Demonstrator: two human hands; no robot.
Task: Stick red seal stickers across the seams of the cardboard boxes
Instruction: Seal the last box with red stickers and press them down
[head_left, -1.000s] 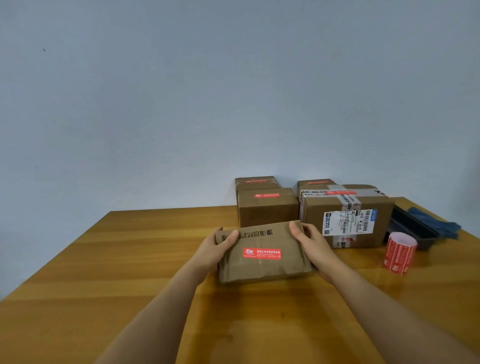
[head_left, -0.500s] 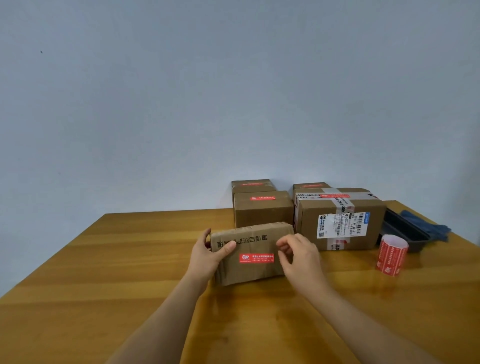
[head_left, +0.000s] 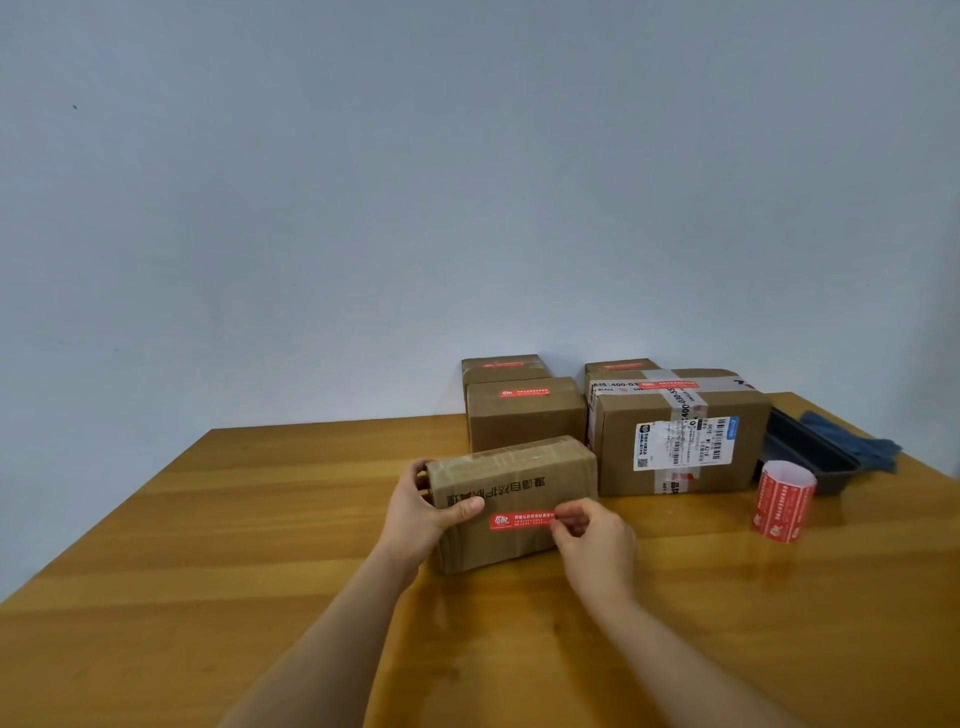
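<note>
A small brown cardboard box (head_left: 519, 480) with black printed characters stands on the wooden table (head_left: 260, 545) in front of me. A red seal sticker (head_left: 519, 520) runs across its near face. My left hand (head_left: 423, 512) grips the box's left end, thumb on the near face. My right hand (head_left: 592, 538) has its fingers curled at the sticker's right end, fingertips touching it. A roll of red seal stickers (head_left: 783, 501) stands upright to the right.
Behind stand more boxes with red stickers on top: a medium one (head_left: 524, 421), a smaller one (head_left: 506, 366) further back, and a large taped box (head_left: 680, 436) with a shipping label. A black tray (head_left: 808, 454) and a blue cloth (head_left: 852, 447) lie at the far right.
The box has turned up from lying tilted, so the stickered face points at me. My right hand left the box's right end and came to the sticker's right end.
</note>
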